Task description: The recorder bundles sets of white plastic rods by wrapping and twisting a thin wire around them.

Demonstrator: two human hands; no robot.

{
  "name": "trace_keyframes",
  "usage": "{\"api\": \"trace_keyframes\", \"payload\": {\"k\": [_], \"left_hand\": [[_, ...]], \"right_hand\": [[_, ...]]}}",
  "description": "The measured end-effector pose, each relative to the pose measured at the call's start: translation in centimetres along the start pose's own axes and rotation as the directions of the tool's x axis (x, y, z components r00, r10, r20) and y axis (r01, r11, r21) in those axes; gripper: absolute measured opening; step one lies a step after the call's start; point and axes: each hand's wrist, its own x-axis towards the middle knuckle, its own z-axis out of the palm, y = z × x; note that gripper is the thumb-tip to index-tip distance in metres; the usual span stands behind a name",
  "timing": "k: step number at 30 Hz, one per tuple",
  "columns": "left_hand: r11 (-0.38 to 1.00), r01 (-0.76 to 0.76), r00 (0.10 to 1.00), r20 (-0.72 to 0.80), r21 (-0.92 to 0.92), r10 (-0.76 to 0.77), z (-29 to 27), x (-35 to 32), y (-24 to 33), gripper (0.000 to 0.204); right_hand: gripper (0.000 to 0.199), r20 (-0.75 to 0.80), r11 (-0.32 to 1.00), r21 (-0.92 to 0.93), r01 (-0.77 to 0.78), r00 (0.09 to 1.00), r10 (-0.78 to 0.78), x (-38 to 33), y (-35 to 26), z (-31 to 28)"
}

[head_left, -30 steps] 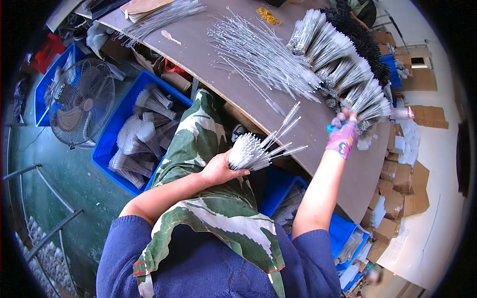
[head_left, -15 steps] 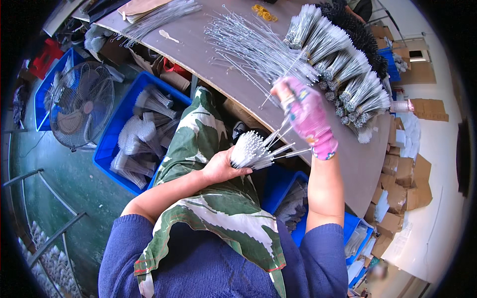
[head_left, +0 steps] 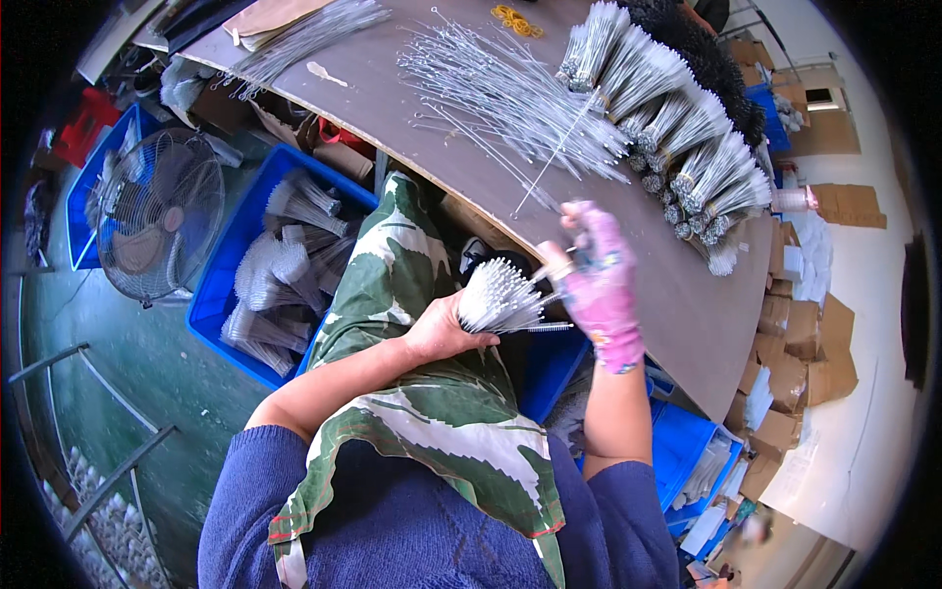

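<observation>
My left hand is wrapped round a bundle of thin wire brushes, their white tips facing up, above my lap. One brush juts from the bundle toward the right. My right hand, in a pink flowered glove with thumb and forefinger tips bare, is just right of the bundle. Its thumb and forefinger pinch at the end of a thin brush there; the palm side is hidden. Beyond it, loose twisted-wire brushes with looped ends lie spread on the brown table.
Tied brush bundles are heaped on the table's right, beside black ones. Yellow rubber bands lie at the far edge. A blue bin of bundles and a fan stand left. Cardboard boxes line the right.
My right hand has come down and nearer to my body, beside the bundle. Brushes that fanned out toward it now sit closer in. My left hand has stayed almost still.
</observation>
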Motion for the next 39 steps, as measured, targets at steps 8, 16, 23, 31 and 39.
{"api": "trace_keyframes", "payload": {"k": [8,16,23,31,39], "left_hand": [[0.995,-0.098,0.995,0.017,-0.03,0.099,0.2,0.0,0.1,0.055],[0.994,-0.099,0.995,0.017,-0.041,0.099,0.1,-0.3,0.0,0.053],[0.991,-0.118,0.992,0.041,-0.067,0.121,0.0,-0.3,0.1,0.054],[0.996,-0.034,0.998,0.051,-0.088,0.038,-0.1,-0.5,-0.1,0.061],[0.988,-0.046,0.995,0.083,-0.149,0.059,-0.4,-0.5,-0.1,0.062]], "right_hand": [[0.011,0.195,0.935,0.194,-0.296,0.946,0.259,-0.9,0.0,-2.5],[0.021,0.258,0.77,0.517,-0.375,0.926,0.277,-0.3,2.4,-2.5],[0.007,0.251,0.885,0.365,-0.29,0.946,0.207,-0.8,0.6,-0.3],[0.017,0.379,0.967,0.203,-0.154,0.923,0.068,-1.4,-0.6,-0.2],[0.011,0.347,0.756,0.344,-0.557,0.824,0.449,-7.5,1.2,-3.4]]}}
